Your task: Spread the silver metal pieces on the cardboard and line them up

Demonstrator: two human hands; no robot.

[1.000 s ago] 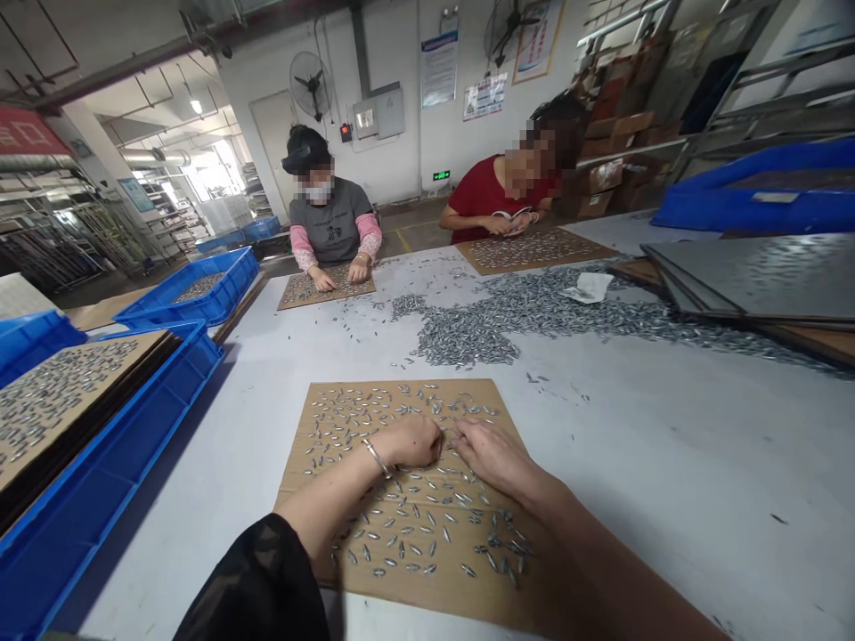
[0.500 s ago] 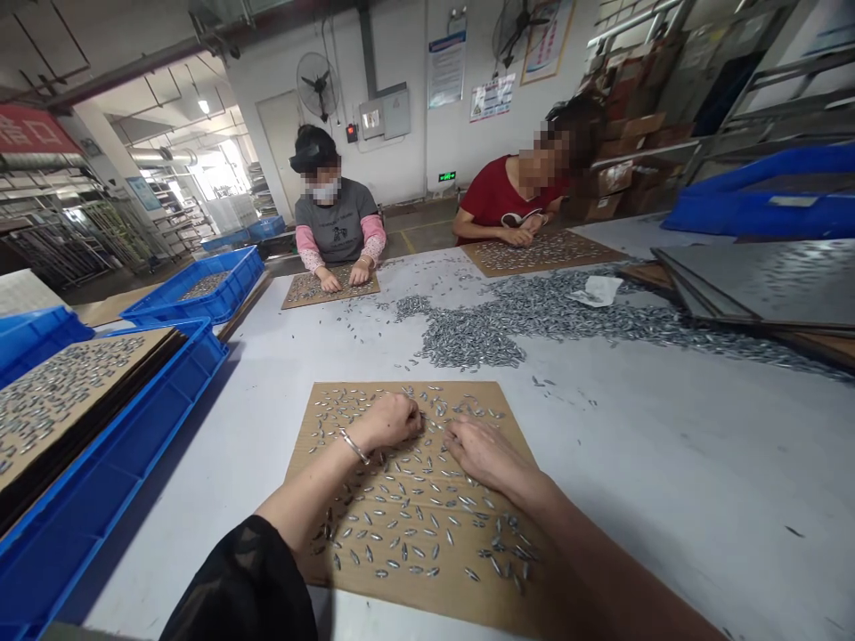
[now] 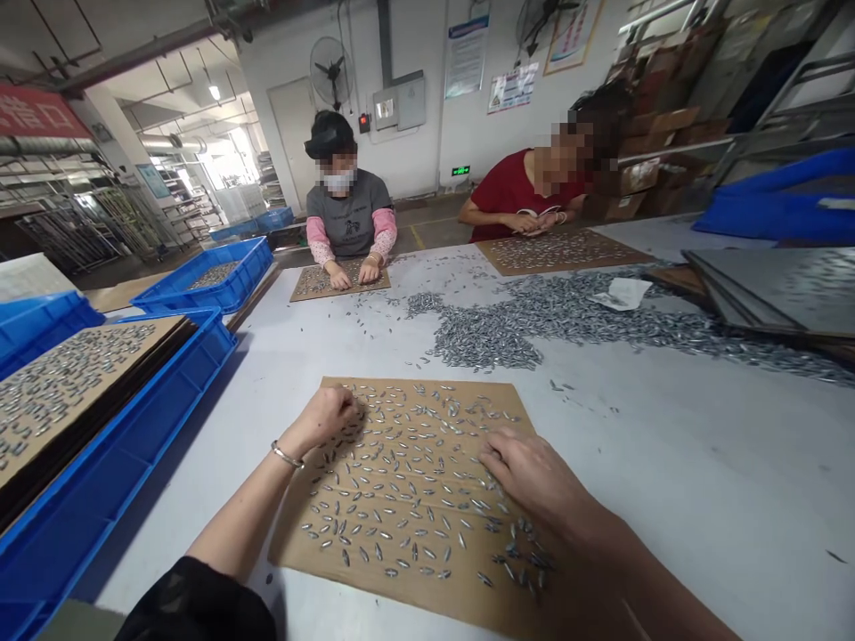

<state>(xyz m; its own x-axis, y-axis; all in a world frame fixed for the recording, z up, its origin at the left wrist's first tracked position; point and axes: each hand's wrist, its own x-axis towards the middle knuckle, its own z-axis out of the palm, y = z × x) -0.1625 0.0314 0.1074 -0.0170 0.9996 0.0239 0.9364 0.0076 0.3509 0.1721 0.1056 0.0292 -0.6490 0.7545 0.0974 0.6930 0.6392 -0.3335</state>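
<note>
A brown cardboard sheet (image 3: pixel 460 598) lies on the white table before me, strewn with small spindle-shaped metal pieces (image 3: pixel 378 552). Over its far left corner, my left hand (image 3: pixel 326 417) is closed, fingertips bent down among the pieces; what they hold, if anything, is hidden. A bracelet (image 3: pixel 287 455) circles that wrist. Toward the sheet's right edge my right hand (image 3: pixel 527 467) has curled fingers, with thumb and forefinger near the pieces; I cannot see whether anything is between them. Pieces lie spread apart over most of the sheet and bunch up at the lower right.
A large heap of the same metal pieces (image 3: pixel 491 338) lies beyond the sheet. Blue trays (image 3: pixel 193 378) stand at the left, one bearing stacked, piece-covered cardboard. Two people work at their own sheets across the table. Grey panels (image 3: pixel 768 280) lie stacked at right.
My left hand has moved left from the sheet's upper middle to its far left corner. My right hand has shifted slightly right and nearer. The view has turned a little.
</note>
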